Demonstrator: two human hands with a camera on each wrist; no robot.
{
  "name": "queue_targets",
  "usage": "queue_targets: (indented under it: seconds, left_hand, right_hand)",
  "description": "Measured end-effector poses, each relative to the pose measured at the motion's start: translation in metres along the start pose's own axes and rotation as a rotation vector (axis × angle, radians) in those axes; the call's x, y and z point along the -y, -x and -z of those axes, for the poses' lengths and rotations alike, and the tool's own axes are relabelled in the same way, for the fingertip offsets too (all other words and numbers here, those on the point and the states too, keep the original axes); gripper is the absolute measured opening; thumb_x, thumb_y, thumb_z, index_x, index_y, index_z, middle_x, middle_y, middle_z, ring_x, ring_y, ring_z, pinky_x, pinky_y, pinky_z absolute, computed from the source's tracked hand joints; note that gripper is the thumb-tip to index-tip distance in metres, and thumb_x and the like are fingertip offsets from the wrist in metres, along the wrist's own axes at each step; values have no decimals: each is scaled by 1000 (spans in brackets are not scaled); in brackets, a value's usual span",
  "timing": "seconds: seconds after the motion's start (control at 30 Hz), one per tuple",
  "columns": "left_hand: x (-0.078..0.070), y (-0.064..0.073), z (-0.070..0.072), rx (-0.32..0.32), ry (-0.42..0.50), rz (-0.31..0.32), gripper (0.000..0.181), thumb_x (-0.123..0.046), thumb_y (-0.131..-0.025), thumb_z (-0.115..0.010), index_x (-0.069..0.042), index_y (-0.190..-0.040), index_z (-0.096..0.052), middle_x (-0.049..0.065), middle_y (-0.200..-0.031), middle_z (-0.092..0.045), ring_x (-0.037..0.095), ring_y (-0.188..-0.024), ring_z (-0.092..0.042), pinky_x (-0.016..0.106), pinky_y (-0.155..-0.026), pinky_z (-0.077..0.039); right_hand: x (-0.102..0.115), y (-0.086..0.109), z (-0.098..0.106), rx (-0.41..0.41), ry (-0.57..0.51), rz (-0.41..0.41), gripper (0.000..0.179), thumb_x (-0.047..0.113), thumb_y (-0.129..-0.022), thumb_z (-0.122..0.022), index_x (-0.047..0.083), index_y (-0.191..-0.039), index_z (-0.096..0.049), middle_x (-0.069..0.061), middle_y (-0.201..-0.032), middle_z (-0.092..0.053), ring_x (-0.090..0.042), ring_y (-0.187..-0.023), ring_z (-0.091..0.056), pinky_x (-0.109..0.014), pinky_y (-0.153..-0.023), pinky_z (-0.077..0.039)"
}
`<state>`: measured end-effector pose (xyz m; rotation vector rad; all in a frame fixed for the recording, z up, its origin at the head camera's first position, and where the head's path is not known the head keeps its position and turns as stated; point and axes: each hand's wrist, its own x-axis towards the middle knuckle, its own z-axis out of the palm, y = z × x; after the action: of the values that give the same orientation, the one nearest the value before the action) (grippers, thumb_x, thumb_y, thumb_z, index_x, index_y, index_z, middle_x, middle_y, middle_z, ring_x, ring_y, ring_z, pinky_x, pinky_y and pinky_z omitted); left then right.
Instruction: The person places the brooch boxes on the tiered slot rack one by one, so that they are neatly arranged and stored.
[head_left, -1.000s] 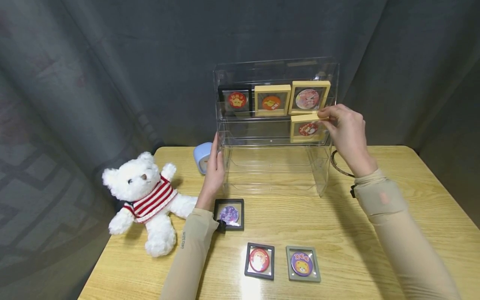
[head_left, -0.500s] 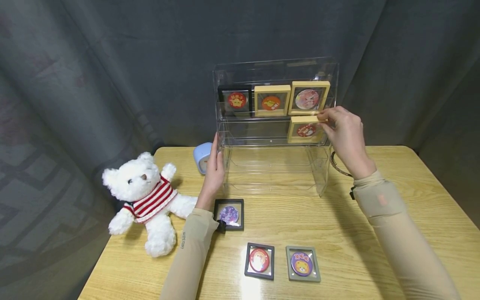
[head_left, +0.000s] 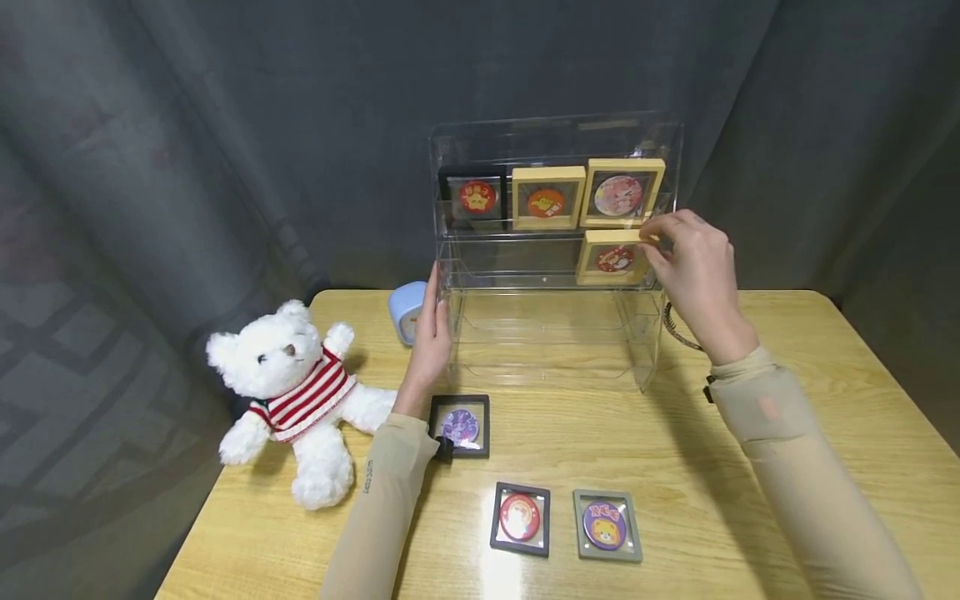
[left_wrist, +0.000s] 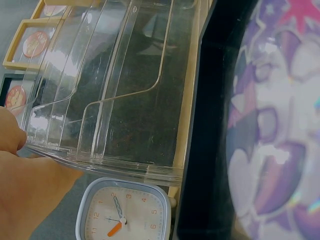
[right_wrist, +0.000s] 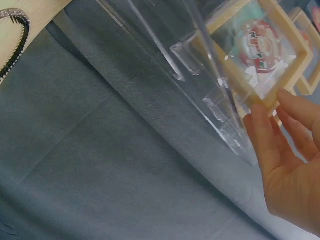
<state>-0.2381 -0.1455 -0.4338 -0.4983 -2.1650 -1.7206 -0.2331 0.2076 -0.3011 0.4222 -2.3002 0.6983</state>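
Observation:
My right hand [head_left: 697, 267] pinches the upper right corner of a yellow display frame [head_left: 615, 237] with a red round badge inside. That frame stands at the right end of the second tier of a clear acrylic display stand [head_left: 487, 282]. In the right wrist view, thumb and fingertips meet at the corner of the yellow frame [right_wrist: 295, 77]. At the stand's left side, my left hand [head_left: 427, 350] holds the side panel, thumb toward the front. On the top tier are a black frame [head_left: 447, 218], a yellow frame [head_left: 547, 173] and another yellow frame [head_left: 625, 164], each with a badge.
On the wooden table [head_left: 757, 467] lie a black frame [head_left: 483, 425], a dark frame [head_left: 519, 548] and a grey-green frame [head_left: 609, 556]. A white teddy bear [head_left: 273, 358] sits left. A blue clock [head_left: 405, 304] and a dark beaded band [head_left: 678, 332] flank the stand.
My right hand has shifted the lower yellow frame slightly left and straightened it in the tier. The left hand has stayed at the stand's side.

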Motion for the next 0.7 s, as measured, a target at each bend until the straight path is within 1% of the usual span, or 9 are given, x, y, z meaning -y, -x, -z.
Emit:
queue_targets:
  seconds: [0.07,0.1,0.13,0.17,0.33,0.4,0.47,0.57,0.7]
  left_hand:
    - [2,-1,0,2,6,-11,59,-20,-119,-28,-20,-175,-11,5,-180,-10,29,-163,-13,47,-131,-17]
    - [-11,2,1,3,1,-10,59,-19,-118,-28,-20,-175,-12,4,-179,-10,28,-163,-13,48,-132,-16]
    - [-13,2,0,2,1,-11,59,-19,-118,-28,-21,-175,-12,3,-179,-10,28,-163,-13,48,-132,-17]
    - [-6,1,0,-1,13,-18,58,-22,-119,-28,-23,-175,-12,3,-180,-10,27,-163,-13,46,-132,-16]
    - [-8,1,0,-6,-6,9,58,-15,-119,-28,-18,-175,-11,8,-179,-10,29,-163,-14,44,-131,-17]
    - [-21,2,0,-1,-24,38,59,-11,-118,-27,-14,-174,-10,8,-179,-10,29,-162,-15,45,-131,-19]
    - [-24,2,0,-3,-33,56,58,-10,-118,-27,-13,-174,-10,7,-179,-11,28,-162,-15,44,-131,-19]
    - [-27,2,-2,-7,-38,76,58,-9,-118,-27,-13,-174,-10,8,-179,-12,28,-162,-16,42,-131,-19]
    - [-28,1,-2,-8,-41,78,59,-8,-118,-27,-13,-174,-10,10,-179,-12,28,-162,-16,41,-131,-18]
  right_hand:
    - [2,0,2,2,8,-2,13,-7,-94,-79,-8,-107,-77,-26,-108,-74,-44,-81,-71,-60,-71,-58]
    - [2,0,3,4,13,-4,15,-6,-94,-79,-8,-109,-77,-27,-108,-74,-44,-79,-70,-60,-71,-57]
    - [3,0,4,5,18,-8,16,-6,-95,-78,-8,-110,-77,-27,-109,-74,-44,-78,-70,-60,-71,-57]
    - [4,0,5,7,20,-12,16,-5,-95,-78,-8,-111,-77,-27,-109,-73,-44,-77,-70,-61,-71,-57]
    - [6,1,6,23,29,-21,16,-3,-97,-76,-8,-112,-77,-28,-112,-73,-42,-73,-68,-58,-67,-55]
    - [7,1,6,29,28,-20,16,-2,-98,-76,-7,-112,-77,-27,-112,-73,-39,-70,-65,-54,-64,-51]
    - [8,1,6,32,26,-17,16,-1,-98,-76,-8,-113,-77,-27,-112,-72,-37,-70,-64,-51,-63,-49]
    - [9,2,5,39,30,-16,16,-1,-98,-76,-8,-112,-76,-28,-112,-72,-39,-71,-65,-52,-62,-50]
    - [10,3,5,43,28,-18,16,-1,-98,-76,-9,-112,-76,-29,-113,-72,-41,-74,-67,-57,-63,-54]
